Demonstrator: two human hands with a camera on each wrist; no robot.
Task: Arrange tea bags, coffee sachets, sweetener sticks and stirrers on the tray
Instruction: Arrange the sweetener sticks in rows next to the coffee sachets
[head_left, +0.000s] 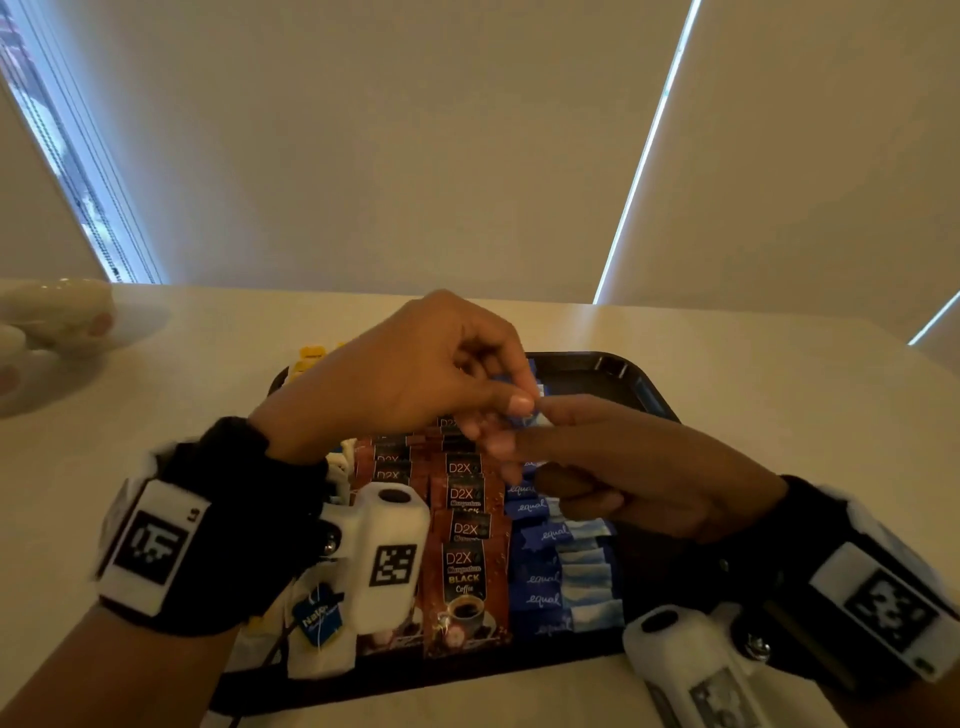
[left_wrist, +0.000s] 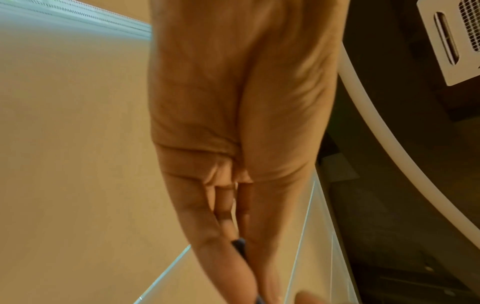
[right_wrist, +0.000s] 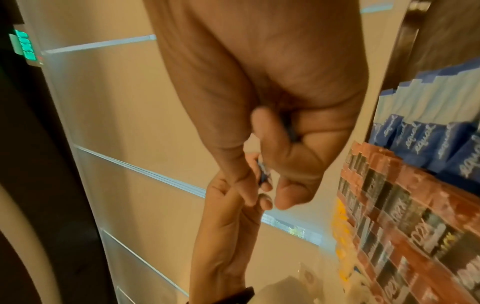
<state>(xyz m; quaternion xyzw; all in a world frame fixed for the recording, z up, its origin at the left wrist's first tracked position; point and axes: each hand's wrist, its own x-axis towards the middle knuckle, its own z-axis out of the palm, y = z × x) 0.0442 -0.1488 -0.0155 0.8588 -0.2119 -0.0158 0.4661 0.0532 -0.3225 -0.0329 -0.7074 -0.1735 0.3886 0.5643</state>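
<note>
A black tray (head_left: 597, 364) lies on the white table. On it, brown D2X coffee sachets (head_left: 465, 571) form a column, with blue Equal sweetener sticks (head_left: 545, 577) in a column to their right and tea bags (head_left: 317, 618) at the left. Above the tray's far part, my left hand (head_left: 519, 402) pinches a blue sweetener stick (head_left: 522, 392) between thumb and fingers. My right hand (head_left: 543, 423) meets it from the right and touches the same stick (right_wrist: 263, 172). Its curled fingers seem to hold more blue sticks (right_wrist: 293, 131) in the palm. The left wrist view shows the stick's edge (left_wrist: 240, 247) between the left fingers.
A pale ceramic piece (head_left: 52, 322) stands at the table's far left. Yellow packets (head_left: 311, 354) poke out at the tray's far left corner. Bare tray floor (head_left: 639, 540) shows right of the sweetener column. Blinds hang behind the table.
</note>
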